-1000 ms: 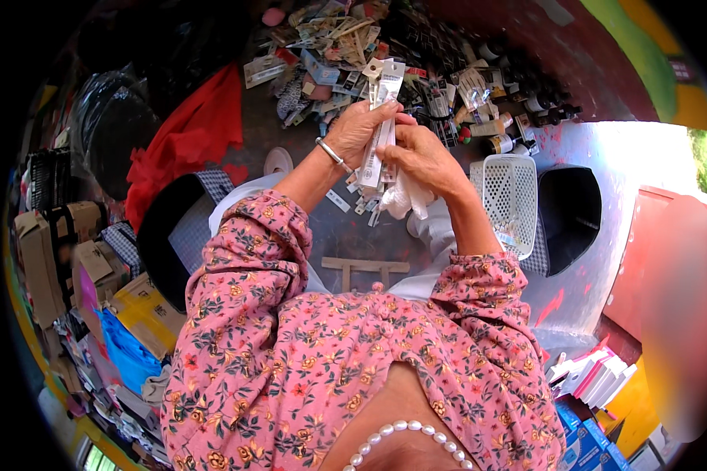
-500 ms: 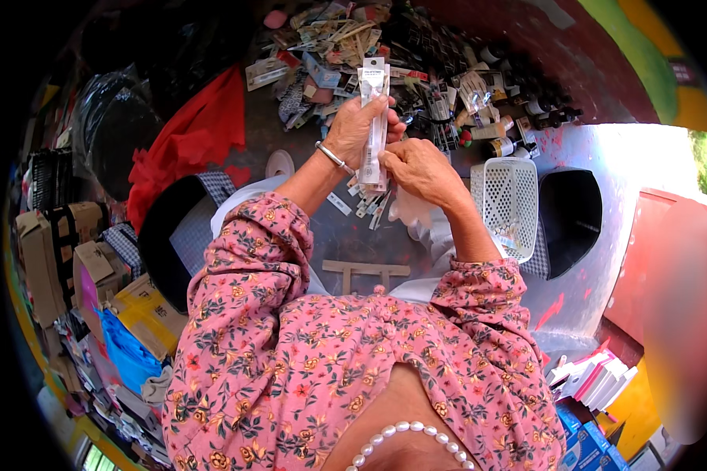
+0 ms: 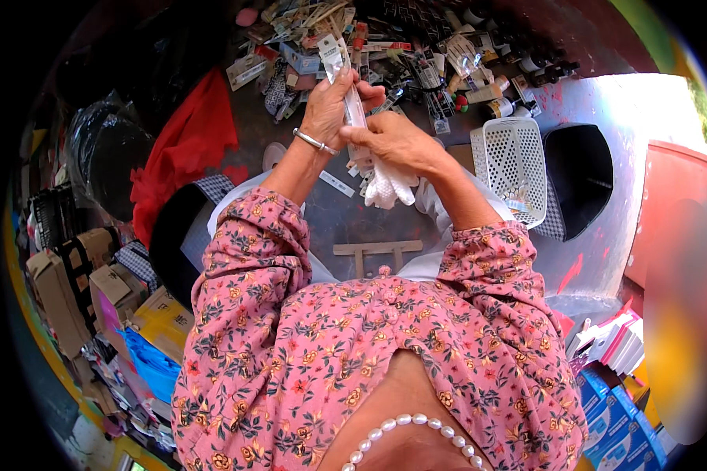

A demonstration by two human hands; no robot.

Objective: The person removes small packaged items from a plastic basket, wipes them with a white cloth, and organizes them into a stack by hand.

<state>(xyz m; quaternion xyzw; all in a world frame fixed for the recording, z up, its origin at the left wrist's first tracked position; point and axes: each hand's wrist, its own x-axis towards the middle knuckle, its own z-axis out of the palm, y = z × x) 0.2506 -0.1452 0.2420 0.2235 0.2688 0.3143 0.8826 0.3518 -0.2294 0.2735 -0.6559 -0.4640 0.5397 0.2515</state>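
My left hand [image 3: 329, 110] is closed round a long, slim packet [image 3: 334, 56] with a white hang-tab top and a clear sleeve. It may be a small stack of packets, as edges overlap. My right hand [image 3: 401, 141] pinches the packet's lower end between thumb and fingers. Below the right hand hangs a white, bumpy-textured piece of material [image 3: 389, 187]; whether that hand also holds it is hidden. Under the hands, several slim packets lie on the dark floor, one of them a white strip [image 3: 337, 184].
Ahead spreads a heap of packaged goods [image 3: 306, 59] and dark bottles [image 3: 530, 63]. At right stand a white perforated basket [image 3: 487, 169] and a black bin [image 3: 585, 177]. To the left are red cloth [image 3: 192, 149] and cardboard boxes [image 3: 59, 294]. A wooden stool [image 3: 377, 248] sits between my legs.
Both hands have shifted left and slightly away from me, still on the packet, which now tilts to the left. The white bumpy material shows more fully below the right hand. The whole view has turned slightly.
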